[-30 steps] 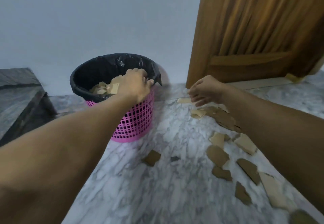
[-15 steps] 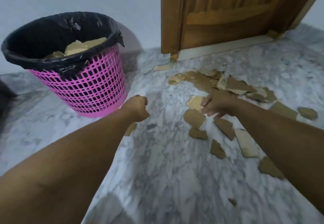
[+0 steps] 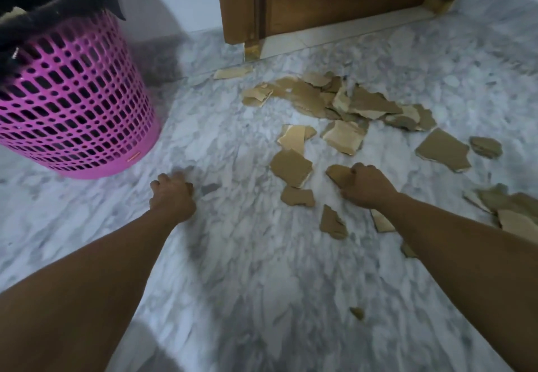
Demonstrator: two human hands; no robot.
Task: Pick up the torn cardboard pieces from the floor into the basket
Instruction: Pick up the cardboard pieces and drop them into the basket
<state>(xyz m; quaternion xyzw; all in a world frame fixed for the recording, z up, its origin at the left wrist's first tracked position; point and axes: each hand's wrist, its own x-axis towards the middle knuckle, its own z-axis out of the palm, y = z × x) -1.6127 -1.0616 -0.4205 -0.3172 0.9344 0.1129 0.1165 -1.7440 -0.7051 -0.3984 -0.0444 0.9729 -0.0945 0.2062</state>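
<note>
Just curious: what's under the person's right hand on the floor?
A brown cardboard piece sticks out from under the right hand, lying on the marble floor. How far it extends beneath the hand is hidden.

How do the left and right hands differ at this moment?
The right hand grips a brown cardboard piece amid the scatter; the left hand curls on the marble floor nearer the pink basket, with any piece under it mostly hidden. Both are low at the floor, fingers curled.
</note>
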